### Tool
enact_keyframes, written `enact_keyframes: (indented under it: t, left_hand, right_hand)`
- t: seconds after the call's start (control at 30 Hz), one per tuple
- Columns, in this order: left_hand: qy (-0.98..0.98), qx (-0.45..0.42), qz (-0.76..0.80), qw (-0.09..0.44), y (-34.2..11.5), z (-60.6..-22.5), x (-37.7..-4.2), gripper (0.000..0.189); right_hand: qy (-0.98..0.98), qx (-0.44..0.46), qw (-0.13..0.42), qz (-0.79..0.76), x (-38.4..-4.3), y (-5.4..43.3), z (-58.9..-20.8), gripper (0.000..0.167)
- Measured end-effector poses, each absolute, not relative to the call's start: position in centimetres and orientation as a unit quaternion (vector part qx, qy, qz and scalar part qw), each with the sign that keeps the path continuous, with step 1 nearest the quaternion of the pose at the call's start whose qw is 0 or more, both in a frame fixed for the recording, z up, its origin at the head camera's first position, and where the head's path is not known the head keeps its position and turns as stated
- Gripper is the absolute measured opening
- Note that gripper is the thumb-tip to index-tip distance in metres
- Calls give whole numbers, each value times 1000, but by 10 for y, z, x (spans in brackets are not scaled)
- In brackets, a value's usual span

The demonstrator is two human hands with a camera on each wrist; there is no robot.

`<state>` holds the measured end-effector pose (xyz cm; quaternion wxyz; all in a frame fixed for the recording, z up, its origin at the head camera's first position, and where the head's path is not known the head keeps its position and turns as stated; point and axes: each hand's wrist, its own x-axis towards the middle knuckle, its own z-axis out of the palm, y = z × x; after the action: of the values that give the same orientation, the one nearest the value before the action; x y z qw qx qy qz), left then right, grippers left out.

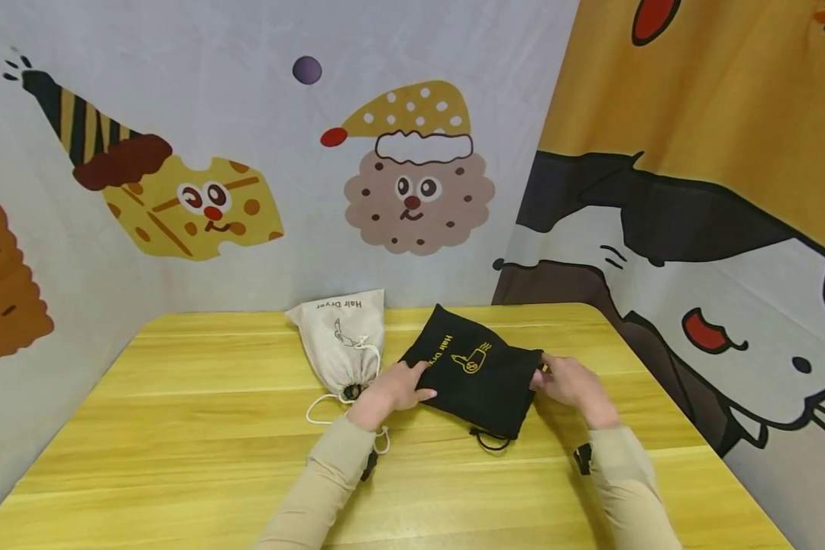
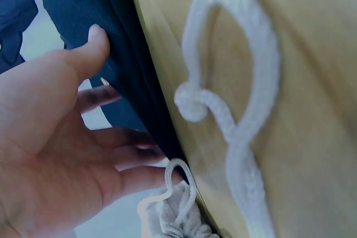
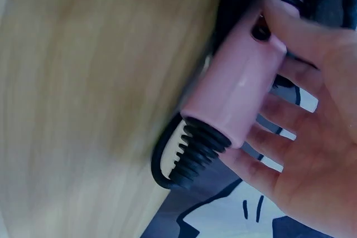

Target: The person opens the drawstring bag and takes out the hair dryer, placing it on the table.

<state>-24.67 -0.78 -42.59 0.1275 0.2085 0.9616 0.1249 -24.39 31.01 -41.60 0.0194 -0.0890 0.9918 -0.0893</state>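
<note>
A black drawstring bag (image 1: 481, 374) with yellow "Hair Dryer" print lies on the table between both hands. My left hand (image 1: 395, 388) pinches its left edge, thumb on top and fingers beneath; the left wrist view shows the bag's dark cloth (image 2: 120, 54) between them. At the bag's right end is my right hand (image 1: 567, 380). Seen from the right wrist, that hand (image 3: 312, 121) holds a pink hair dryer (image 3: 237, 82) by its handle, thumb near a dark round switch. The dryer's upper part is hidden by the hand and dark cloth.
A beige drawstring bag (image 1: 344, 344), also printed "Hair Dryer", lies left of the black one, its white cord (image 1: 319, 412) trailing near my left wrist. A black cord loop (image 1: 490, 441) hangs from the black bag. Printed cloth (image 1: 247, 99) hangs behind the wooden table (image 1: 213, 458).
</note>
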Motion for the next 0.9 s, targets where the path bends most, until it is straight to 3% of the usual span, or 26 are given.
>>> enact_keyframes:
  t: [0.13,0.33,0.57,0.77,0.9]
  left_hand:
    - [968,206,103,104,-4,-423,-241,62]
    - [973,198,77,93,-1,-420,-236,62]
    - [978,202,54,21,-5,-428,-242,57]
    - [954,244,142,99,-8,-437,-257,65]
    - [951,239,147,131,-4,-437,-259,66]
  right_hand:
    - [994,-81,20,-73,-251,305,-418,13]
    - [993,-100,16,-58,-260,301,-419,8]
    - [992,-118,27,-33,-264,298,-419,6]
    - [992,-124,26,-25,-262,294,-419,18]
    - [992,-120,31,-21,-262,293,-419,15]
